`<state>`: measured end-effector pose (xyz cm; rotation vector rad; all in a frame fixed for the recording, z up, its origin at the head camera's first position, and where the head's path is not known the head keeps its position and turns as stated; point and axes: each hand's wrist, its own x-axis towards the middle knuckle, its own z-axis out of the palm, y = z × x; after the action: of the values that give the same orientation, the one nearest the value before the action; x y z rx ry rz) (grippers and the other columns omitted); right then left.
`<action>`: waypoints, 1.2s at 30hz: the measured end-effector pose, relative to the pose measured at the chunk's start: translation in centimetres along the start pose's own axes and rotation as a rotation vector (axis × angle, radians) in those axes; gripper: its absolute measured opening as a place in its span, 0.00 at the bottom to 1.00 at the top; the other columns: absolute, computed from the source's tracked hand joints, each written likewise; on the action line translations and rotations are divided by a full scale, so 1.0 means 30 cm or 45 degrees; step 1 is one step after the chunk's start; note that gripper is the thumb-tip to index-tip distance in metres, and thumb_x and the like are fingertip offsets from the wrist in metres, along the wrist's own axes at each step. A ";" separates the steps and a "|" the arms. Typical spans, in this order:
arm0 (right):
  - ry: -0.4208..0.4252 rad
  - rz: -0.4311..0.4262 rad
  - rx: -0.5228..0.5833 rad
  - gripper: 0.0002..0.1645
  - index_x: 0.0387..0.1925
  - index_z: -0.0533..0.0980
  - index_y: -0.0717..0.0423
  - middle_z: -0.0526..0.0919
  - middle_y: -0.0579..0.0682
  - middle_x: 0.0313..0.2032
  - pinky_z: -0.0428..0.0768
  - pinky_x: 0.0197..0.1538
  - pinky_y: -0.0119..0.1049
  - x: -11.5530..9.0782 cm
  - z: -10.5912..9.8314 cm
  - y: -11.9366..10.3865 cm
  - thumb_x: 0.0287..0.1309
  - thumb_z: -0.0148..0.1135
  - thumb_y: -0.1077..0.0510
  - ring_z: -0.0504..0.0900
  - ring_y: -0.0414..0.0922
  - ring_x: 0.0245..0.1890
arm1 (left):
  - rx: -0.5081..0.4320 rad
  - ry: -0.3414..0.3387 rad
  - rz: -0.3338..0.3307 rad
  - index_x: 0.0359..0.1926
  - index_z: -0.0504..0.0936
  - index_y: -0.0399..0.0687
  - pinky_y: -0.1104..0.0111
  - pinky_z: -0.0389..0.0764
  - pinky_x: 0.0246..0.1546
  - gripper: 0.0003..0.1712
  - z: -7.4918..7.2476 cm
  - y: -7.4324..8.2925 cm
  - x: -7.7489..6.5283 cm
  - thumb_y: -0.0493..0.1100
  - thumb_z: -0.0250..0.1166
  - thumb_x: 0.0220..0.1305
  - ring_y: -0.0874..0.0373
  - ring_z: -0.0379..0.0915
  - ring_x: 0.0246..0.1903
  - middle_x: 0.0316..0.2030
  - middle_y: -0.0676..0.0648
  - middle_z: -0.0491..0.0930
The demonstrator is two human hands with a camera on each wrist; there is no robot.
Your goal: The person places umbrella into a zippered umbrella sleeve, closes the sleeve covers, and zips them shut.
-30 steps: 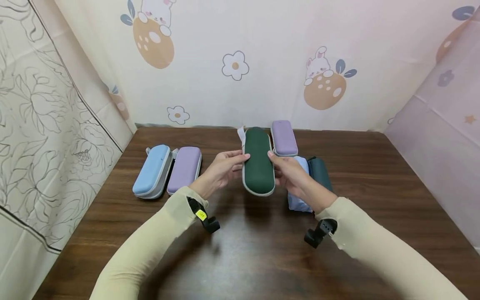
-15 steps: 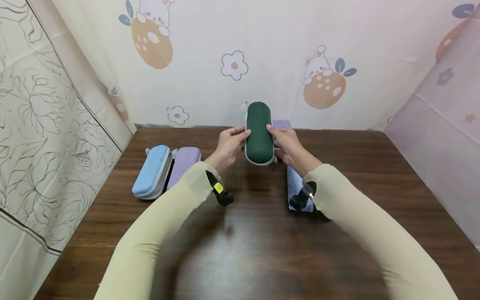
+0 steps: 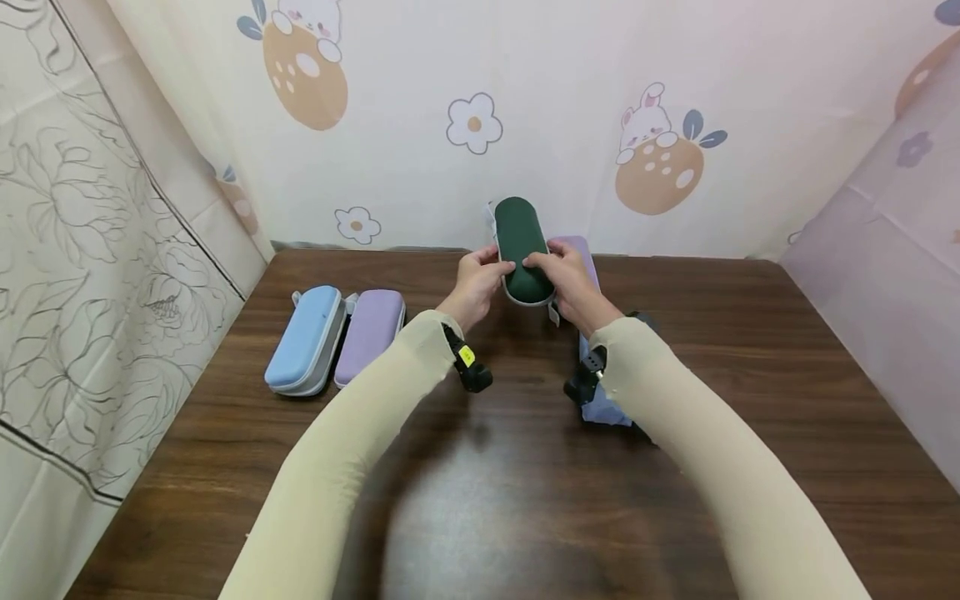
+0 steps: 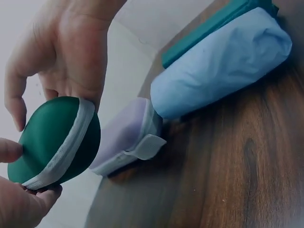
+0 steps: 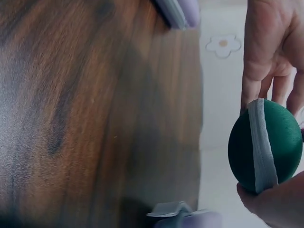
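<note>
Both hands hold a dark green zippered hard case (image 3: 517,229) near the back of the table, raised off the wood. My left hand (image 3: 476,287) grips its left side, the thumb lying on the top face. On the opposite side, my right hand (image 3: 573,287) grips it, also with the thumb on top. A pale zipper band runs round the case in both wrist views. Just right of it lies a purple zippered case (image 4: 128,126) with a fabric loop, partly covered by the right hand in the head view.
A light blue case (image 3: 303,342) and another purple case (image 3: 370,337) lie side by side at the left. At the right, a light blue cloth-covered roll (image 4: 221,61) lies beside a dark green roll (image 4: 204,35), mostly under the right forearm in the head view. A printed curtain (image 3: 555,125) hangs behind the table.
Both hands have carried the green case away from me toward the back of the table, and slightly right. Its near end has turned a little to the right.
</note>
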<state>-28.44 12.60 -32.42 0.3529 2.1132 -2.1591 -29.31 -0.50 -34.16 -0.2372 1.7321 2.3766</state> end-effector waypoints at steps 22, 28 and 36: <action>-0.220 0.086 -0.322 0.49 0.74 0.36 0.59 0.40 0.57 0.73 0.51 0.69 0.42 0.098 -0.043 0.173 0.60 0.52 0.72 0.47 0.50 0.70 | 0.108 -0.015 -0.011 0.65 0.66 0.34 0.65 0.66 0.60 0.30 -0.017 -0.188 0.122 0.24 0.56 0.61 0.52 0.58 0.65 0.67 0.39 0.62; -0.269 0.102 -0.419 0.45 0.73 0.34 0.62 0.37 0.57 0.74 0.48 0.70 0.43 0.105 -0.043 0.189 0.65 0.49 0.68 0.40 0.50 0.72 | 0.135 -0.026 -0.007 0.65 0.66 0.34 0.65 0.66 0.60 0.30 -0.029 -0.210 0.142 0.25 0.56 0.61 0.51 0.56 0.66 0.67 0.40 0.62; -0.259 0.099 -0.516 0.42 0.73 0.35 0.62 0.38 0.57 0.74 0.48 0.70 0.44 0.110 -0.022 0.178 0.69 0.47 0.63 0.39 0.50 0.72 | 0.151 -0.012 0.004 0.65 0.67 0.34 0.64 0.65 0.61 0.29 -0.037 -0.202 0.161 0.26 0.56 0.62 0.51 0.55 0.67 0.67 0.40 0.62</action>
<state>-30.32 13.38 -38.38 0.1654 2.2985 -1.5934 -32.49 0.54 -41.26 -0.2050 1.8624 2.2631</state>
